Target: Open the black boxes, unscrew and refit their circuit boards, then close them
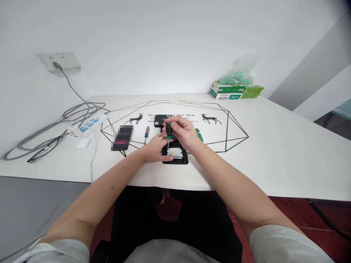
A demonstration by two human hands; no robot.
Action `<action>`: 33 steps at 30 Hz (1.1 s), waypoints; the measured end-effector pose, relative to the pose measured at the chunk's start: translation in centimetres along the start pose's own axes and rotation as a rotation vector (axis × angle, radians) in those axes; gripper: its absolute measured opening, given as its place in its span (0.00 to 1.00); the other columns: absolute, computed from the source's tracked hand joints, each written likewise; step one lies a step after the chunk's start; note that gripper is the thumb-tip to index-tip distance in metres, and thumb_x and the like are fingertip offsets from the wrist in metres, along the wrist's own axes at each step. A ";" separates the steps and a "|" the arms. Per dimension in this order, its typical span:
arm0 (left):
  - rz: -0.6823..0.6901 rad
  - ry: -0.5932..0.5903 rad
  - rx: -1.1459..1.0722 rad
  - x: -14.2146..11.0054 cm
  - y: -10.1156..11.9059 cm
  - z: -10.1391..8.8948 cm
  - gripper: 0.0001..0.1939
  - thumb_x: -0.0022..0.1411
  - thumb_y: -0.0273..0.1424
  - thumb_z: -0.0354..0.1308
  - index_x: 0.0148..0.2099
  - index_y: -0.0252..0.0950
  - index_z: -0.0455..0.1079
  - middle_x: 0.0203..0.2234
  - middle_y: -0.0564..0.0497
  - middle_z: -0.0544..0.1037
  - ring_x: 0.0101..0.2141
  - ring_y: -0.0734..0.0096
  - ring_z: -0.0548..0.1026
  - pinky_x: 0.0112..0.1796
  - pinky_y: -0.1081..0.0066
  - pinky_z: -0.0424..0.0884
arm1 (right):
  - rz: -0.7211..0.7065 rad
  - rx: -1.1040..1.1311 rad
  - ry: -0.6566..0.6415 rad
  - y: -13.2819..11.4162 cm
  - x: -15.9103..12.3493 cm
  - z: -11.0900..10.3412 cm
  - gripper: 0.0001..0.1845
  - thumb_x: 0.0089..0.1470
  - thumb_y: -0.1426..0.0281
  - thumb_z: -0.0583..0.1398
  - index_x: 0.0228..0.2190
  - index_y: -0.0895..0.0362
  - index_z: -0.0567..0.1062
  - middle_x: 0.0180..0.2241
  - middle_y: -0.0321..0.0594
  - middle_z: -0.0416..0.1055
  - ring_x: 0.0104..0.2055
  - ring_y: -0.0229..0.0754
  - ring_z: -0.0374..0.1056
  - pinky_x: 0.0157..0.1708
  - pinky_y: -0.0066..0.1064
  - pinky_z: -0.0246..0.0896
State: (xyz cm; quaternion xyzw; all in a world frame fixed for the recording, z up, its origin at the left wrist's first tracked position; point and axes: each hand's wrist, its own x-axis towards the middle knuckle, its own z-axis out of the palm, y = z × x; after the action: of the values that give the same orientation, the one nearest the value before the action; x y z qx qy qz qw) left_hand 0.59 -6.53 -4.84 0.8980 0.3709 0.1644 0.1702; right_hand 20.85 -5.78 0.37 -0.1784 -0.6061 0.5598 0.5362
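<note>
My right hand (185, 133) is closed round the green-and-black handle of a screwdriver (168, 130), held nearly upright with its thin shaft pointing down. Below it lies an open black device housing (175, 161) with a silver plate (179, 153) and a small yellowish square inside. The shaft meets the housing near its upper left; the exact contact of the tip is too small to tell. My left hand (153, 149) grips the housing's left side, thumb along the lower part and fingers near the shaft. Behind my right hand, a green circuit board (199, 135) is partly hidden.
A second screwdriver (147, 133) lies left of my hands, near a blurred dark object (122, 138). Another black part (159, 121) lies behind. Farther left are a power strip (87, 126), coiled grey cable, glasses and a white mouse (83, 143). Green-white boxes (227, 90) stand at the back right.
</note>
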 end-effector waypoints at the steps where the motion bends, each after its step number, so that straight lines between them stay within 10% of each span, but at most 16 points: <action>1: -0.006 -0.030 0.002 0.0 0.1 -0.1 0.49 0.64 0.62 0.66 0.77 0.41 0.64 0.80 0.38 0.54 0.78 0.30 0.48 0.75 0.34 0.51 | 0.032 0.064 -0.011 0.0 0.0 0.0 0.22 0.56 0.45 0.73 0.43 0.47 0.84 0.39 0.37 0.79 0.38 0.41 0.75 0.43 0.38 0.76; 33: -0.046 -0.088 -0.022 0.1 0.4 -0.2 0.50 0.67 0.61 0.64 0.79 0.40 0.60 0.80 0.35 0.53 0.79 0.32 0.45 0.75 0.33 0.49 | 0.058 0.046 0.150 0.1 0.1 0.3 0.27 0.47 0.48 0.78 0.39 0.49 0.77 0.32 0.31 0.72 0.33 0.37 0.68 0.36 0.32 0.70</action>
State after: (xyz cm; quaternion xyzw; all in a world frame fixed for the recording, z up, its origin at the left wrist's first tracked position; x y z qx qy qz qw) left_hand 0.80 -6.68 -4.51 0.8937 0.3818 0.1250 0.1997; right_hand 20.49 -5.80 0.42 -0.2249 -0.5458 0.5738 0.5676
